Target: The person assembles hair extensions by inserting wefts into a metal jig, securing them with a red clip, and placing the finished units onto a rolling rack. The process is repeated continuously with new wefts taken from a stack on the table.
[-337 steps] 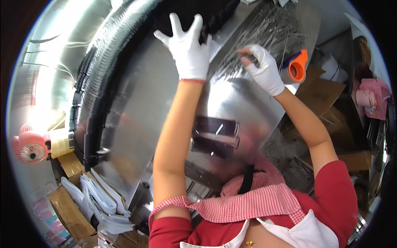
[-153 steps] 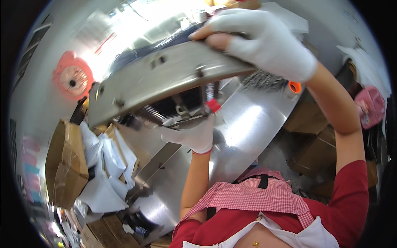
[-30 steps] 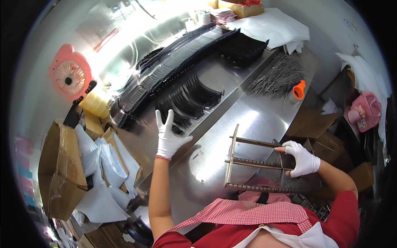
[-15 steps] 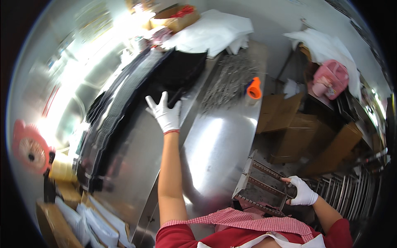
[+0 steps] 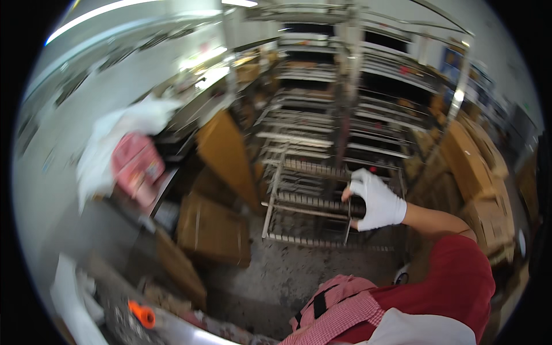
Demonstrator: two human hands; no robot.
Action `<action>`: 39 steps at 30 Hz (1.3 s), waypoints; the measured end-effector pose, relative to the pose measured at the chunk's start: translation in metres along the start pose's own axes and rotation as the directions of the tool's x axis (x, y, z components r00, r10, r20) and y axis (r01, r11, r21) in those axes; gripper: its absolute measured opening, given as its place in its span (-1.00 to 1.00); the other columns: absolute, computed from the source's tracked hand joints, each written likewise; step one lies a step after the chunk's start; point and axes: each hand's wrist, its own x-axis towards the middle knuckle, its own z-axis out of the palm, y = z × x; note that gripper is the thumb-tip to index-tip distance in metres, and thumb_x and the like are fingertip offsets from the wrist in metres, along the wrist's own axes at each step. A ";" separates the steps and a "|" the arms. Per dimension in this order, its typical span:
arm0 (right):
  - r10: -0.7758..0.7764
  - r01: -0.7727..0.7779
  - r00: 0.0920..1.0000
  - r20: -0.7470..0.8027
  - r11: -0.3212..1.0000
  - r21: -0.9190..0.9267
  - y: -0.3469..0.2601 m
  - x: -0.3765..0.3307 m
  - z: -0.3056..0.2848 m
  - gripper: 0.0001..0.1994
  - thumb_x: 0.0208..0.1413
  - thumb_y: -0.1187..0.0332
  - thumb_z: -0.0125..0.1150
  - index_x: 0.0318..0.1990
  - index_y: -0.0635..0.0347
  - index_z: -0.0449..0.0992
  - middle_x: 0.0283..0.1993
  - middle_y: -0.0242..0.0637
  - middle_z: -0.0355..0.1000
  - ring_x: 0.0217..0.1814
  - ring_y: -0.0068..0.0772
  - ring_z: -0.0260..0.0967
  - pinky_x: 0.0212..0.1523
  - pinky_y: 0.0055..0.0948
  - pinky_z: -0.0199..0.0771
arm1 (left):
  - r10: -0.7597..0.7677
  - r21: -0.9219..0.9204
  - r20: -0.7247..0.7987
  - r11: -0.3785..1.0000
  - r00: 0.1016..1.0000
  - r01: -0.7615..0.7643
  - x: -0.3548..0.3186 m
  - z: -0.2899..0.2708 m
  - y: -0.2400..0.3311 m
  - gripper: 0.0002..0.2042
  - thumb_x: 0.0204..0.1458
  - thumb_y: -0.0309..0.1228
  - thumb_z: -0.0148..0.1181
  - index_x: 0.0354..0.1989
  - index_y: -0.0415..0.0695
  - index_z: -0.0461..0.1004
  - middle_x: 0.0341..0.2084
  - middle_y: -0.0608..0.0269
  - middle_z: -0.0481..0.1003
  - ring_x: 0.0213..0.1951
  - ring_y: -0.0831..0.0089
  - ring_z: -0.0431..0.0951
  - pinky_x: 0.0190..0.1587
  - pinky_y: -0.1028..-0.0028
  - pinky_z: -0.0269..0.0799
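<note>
1. Floor (image 5: 322, 276): grey, stained concrete; cardboard boxes (image 5: 213, 230) stand left, tall metal shelving (image 5: 345, 115) behind.
2. Right hand (image 5: 376, 201), white-gloved, is closed around the right side bar of a metal wire rack (image 5: 305, 207), held above the floor.
3. Left hand out of frame; picture is motion-blurred, pink object (image 5: 135, 164) unclear.

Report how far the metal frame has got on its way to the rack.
Done: the metal frame is off the steel table. In hand: the right hand grips its side, carrying it above the floor before the shelving rack. Left: it is not yet set down. The left hand is out of view.
</note>
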 end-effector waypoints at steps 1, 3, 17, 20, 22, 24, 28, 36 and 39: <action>0.066 -0.093 0.989 -0.134 0.974 -0.205 -0.005 -0.005 -0.025 -0.47 -0.41 0.15 0.54 -0.15 -0.02 0.52 0.06 0.02 0.31 0.13 0.13 0.28 0.15 -0.03 0.33 | -0.013 -0.116 0.080 0.993 0.997 0.022 -0.014 0.002 0.027 -0.08 0.11 0.13 0.28 0.32 -0.51 0.14 0.24 -0.37 0.25 0.25 -0.32 0.29 0.26 -0.19 0.28; 0.103 -0.251 0.928 -0.357 0.882 -0.399 0.002 -0.015 -0.068 -0.46 -0.42 0.20 0.49 -0.12 -0.02 0.51 0.13 0.07 0.26 0.21 0.15 0.24 0.20 0.01 0.27 | 0.052 -0.331 0.226 0.943 0.973 0.027 -0.027 -0.006 0.088 -0.10 0.08 0.10 0.33 0.32 -0.47 0.17 0.21 -0.31 0.30 0.23 -0.24 0.34 0.24 -0.07 0.35; 0.182 -0.259 0.963 -0.197 0.820 -0.510 0.154 0.045 -0.390 -0.42 -0.19 0.39 0.32 0.13 -0.03 0.47 0.16 -0.19 0.45 0.28 -0.18 0.36 0.40 -0.12 0.31 | 0.725 -0.607 0.673 0.429 0.147 0.669 -0.071 -0.056 0.277 -0.70 0.23 -0.41 0.17 0.05 -0.32 0.55 -0.01 -0.05 0.58 0.03 0.15 0.58 0.18 0.30 0.44; 0.209 -0.343 0.933 -0.294 0.765 -0.546 0.213 0.067 -0.426 -0.47 0.06 0.56 0.22 0.23 -0.01 0.49 0.23 -0.18 0.49 0.26 -0.24 0.45 0.36 -0.25 0.42 | 0.744 -0.562 0.661 0.407 0.096 0.720 -0.104 -0.077 0.288 -0.69 0.21 -0.42 0.17 0.06 -0.33 0.53 -0.01 -0.05 0.58 0.03 0.16 0.57 0.17 0.30 0.45; 0.118 -0.364 0.925 -0.360 0.542 -0.758 0.273 0.084 -0.435 -0.52 0.13 0.61 0.17 0.23 0.04 0.49 0.16 -0.12 0.52 0.16 -0.17 0.50 0.25 -0.23 0.50 | 0.773 -0.533 0.632 0.390 0.047 0.751 -0.127 -0.088 0.295 -0.68 0.20 -0.43 0.18 0.08 -0.33 0.52 0.01 -0.05 0.57 0.05 0.19 0.57 0.18 0.32 0.43; 0.286 -0.416 0.892 -0.350 0.215 -0.884 0.279 0.116 -0.411 -0.57 0.19 0.58 0.13 0.23 0.14 0.45 0.02 0.01 0.52 0.00 -0.02 0.52 0.05 -0.14 0.55 | 0.805 -0.551 0.593 0.401 0.005 0.732 -0.126 -0.115 0.308 -0.65 0.20 -0.43 0.19 0.12 -0.32 0.51 0.04 -0.05 0.56 0.08 0.22 0.55 0.21 0.34 0.40; -0.031 -0.423 0.903 -0.428 0.097 -0.901 0.309 0.121 -0.394 -0.62 0.21 0.42 0.10 0.20 0.18 0.43 0.00 0.02 0.52 0.04 0.01 0.51 0.01 -0.12 0.54 | 0.789 -0.405 0.602 0.433 -0.122 0.805 -0.129 -0.156 0.305 -0.65 0.19 -0.48 0.21 0.14 -0.32 0.50 0.04 0.00 0.57 0.09 0.28 0.54 0.22 0.38 0.39; 0.266 -0.443 0.891 -0.367 0.684 -0.579 0.335 0.060 -0.241 -0.32 0.18 -0.17 0.16 0.25 0.19 0.42 0.00 0.05 0.52 0.02 0.09 0.50 0.12 -0.08 0.47 | 0.780 -0.351 0.603 0.448 -0.167 0.822 -0.138 -0.155 0.309 -0.57 0.20 -0.37 0.26 0.20 -0.30 0.44 0.07 0.03 0.54 0.12 0.27 0.52 0.21 0.34 0.41; 0.229 -0.441 0.856 -0.463 0.792 -0.423 0.338 0.052 -0.247 -0.40 0.16 -0.13 0.21 0.14 0.19 0.51 -0.05 0.06 0.56 0.01 0.08 0.53 0.03 -0.13 0.51 | 0.803 -0.427 0.587 0.420 -0.109 0.801 -0.093 -0.153 0.329 -0.60 0.15 -0.42 0.27 0.17 -0.25 0.49 -0.03 0.10 0.61 0.01 0.39 0.61 0.12 0.43 0.48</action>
